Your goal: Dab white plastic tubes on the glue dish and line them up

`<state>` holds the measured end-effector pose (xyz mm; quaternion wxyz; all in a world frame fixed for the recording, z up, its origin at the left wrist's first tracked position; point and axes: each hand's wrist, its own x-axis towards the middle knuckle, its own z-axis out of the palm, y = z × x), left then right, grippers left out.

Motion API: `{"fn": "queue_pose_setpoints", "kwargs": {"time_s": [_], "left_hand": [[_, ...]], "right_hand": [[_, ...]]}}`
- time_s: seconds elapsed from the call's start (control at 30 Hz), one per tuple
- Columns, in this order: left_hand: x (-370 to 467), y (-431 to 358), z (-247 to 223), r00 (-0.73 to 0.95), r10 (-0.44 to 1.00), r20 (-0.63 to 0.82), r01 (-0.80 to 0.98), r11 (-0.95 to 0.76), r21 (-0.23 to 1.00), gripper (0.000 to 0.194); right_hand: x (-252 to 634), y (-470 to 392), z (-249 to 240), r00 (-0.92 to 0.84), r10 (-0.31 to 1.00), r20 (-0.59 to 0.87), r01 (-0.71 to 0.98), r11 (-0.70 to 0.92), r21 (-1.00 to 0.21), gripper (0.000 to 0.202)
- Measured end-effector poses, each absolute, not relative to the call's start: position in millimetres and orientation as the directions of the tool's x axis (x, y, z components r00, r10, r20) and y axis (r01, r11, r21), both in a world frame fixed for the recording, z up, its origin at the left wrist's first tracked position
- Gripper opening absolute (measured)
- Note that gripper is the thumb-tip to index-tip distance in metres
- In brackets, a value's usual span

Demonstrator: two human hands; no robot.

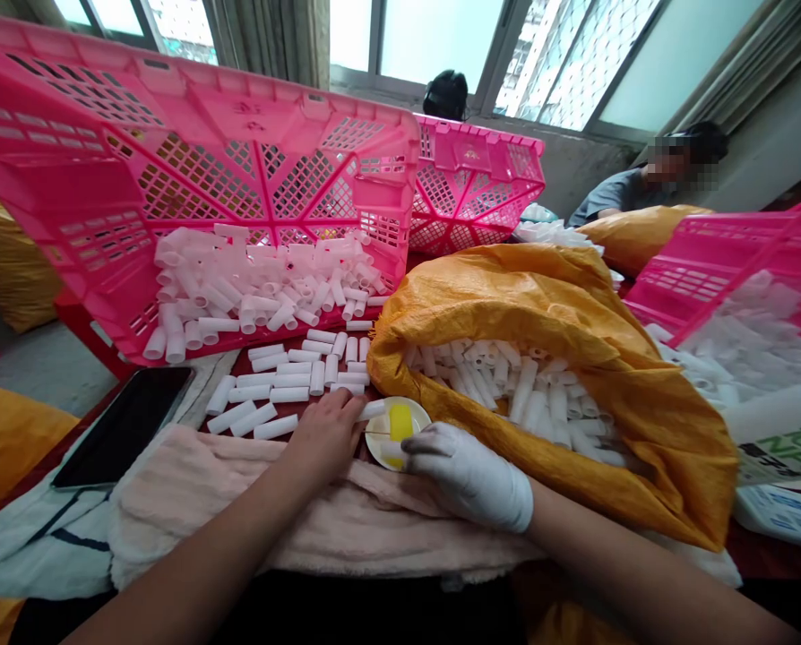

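Note:
My bare left hand [325, 432] is closed by the left rim of a small white dish [425, 416]. Its fingers hold a short white tube [372, 410], and a thin stick [377, 434] reaches from them over the dish. A yellow pad or sponge [401, 421] sits in the dish. On the dish's right, my right hand [464, 473], in a white glove, pinches another white tube [392, 451] by its end. Several loose white tubes [289, 394] lie in rough rows past my left hand.
A pink crate [259, 134] lies tipped on its side, with a heap of white tubes [266, 278] spilling from it. At right, an orange woven sack [683, 448] gapes over more tubes. A dark tablet [124, 425] lies at left. Beyond the sack sits another person [602, 193].

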<state>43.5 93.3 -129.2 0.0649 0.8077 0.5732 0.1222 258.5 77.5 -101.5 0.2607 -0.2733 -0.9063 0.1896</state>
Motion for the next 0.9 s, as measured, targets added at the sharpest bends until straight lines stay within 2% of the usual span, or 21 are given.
{"fn": "queue_pose_setpoints", "kwargs": {"time_s": [0.07, 0.1, 0.13, 0.2, 0.27, 0.33, 0.4, 0.5, 0.57, 0.67, 0.77, 0.83, 0.9], "left_hand": [[40.9, 93.2, -122.2, 0.327, 0.930, 0.169, 0.894, -0.363, 0.264, 0.028], [39.6, 92.9, -118.9, 0.343, 0.922, 0.178, 0.879, -0.382, 0.285, 0.028], [38.6, 92.3, -116.0, 0.362, 0.915, 0.179, 0.861, -0.402, 0.311, 0.028], [38.6, 89.9, -112.1, 0.397, 0.901, 0.175, 0.823, -0.434, 0.367, 0.027], [42.4, 85.4, -110.8, 0.432, 0.883, 0.185, 0.780, -0.469, 0.415, 0.028], [50.1, 78.7, -111.6, 0.476, 0.857, 0.195, 0.754, -0.512, 0.410, 0.027], [59.6, 71.0, -113.1, 0.519, 0.838, 0.168, 0.768, -0.544, 0.338, 0.028], [71.1, 61.3, -113.7, 0.536, 0.842, 0.061, 0.806, -0.532, 0.258, 0.037], [74.5, 57.3, -111.3, 0.536, 0.844, -0.019, 0.802, -0.502, 0.324, 0.039], [74.1, 53.5, -103.4, 0.578, 0.809, -0.107, 0.719, -0.443, 0.535, 0.043], [67.2, 48.9, -91.9, 0.656, 0.737, -0.161, 0.604, -0.386, 0.697, 0.041], [58.1, 44.3, -83.0, 0.669, 0.731, -0.135, 0.582, -0.401, 0.707, 0.032], [46.0, 38.4, -73.3, 0.655, 0.752, -0.070, 0.605, -0.466, 0.646, 0.028]], "right_hand": [[257.2, 81.1, -105.2, -0.476, 0.725, 0.498, 0.345, 0.674, -0.653, 0.022], [256.1, 83.0, -106.7, -0.330, 0.794, 0.510, 0.291, 0.600, -0.745, 0.023], [254.6, 84.5, -107.7, -0.195, 0.853, 0.484, 0.233, 0.520, -0.822, 0.023], [251.2, 85.6, -107.1, -0.088, 0.904, 0.418, 0.144, 0.426, -0.893, 0.020], [247.8, 83.3, -103.1, -0.139, 0.892, 0.430, 0.148, 0.448, -0.882, 0.018], [244.7, 79.0, -97.5, -0.236, 0.863, 0.447, 0.241, 0.498, -0.833, 0.019], [241.9, 75.2, -93.3, -0.302, 0.890, 0.343, 0.393, 0.444, -0.805, 0.012], [238.2, 73.0, -94.0, -0.278, 0.943, 0.182, 0.542, 0.310, -0.781, 0.034], [235.7, 72.5, -97.2, -0.279, 0.939, 0.201, 0.547, 0.328, -0.770, 0.039], [233.7, 68.1, -98.9, -0.340, 0.893, 0.294, 0.537, 0.441, -0.719, 0.037], [246.6, 51.4, -94.1, -0.394, 0.872, 0.291, 0.566, 0.479, -0.671, 0.031], [271.1, 30.8, -89.9, -0.378, 0.888, 0.260, 0.619, 0.452, -0.642, 0.020], [305.8, 5.0, -87.2, -0.312, 0.920, 0.236, 0.694, 0.390, -0.605, 0.010]]}}
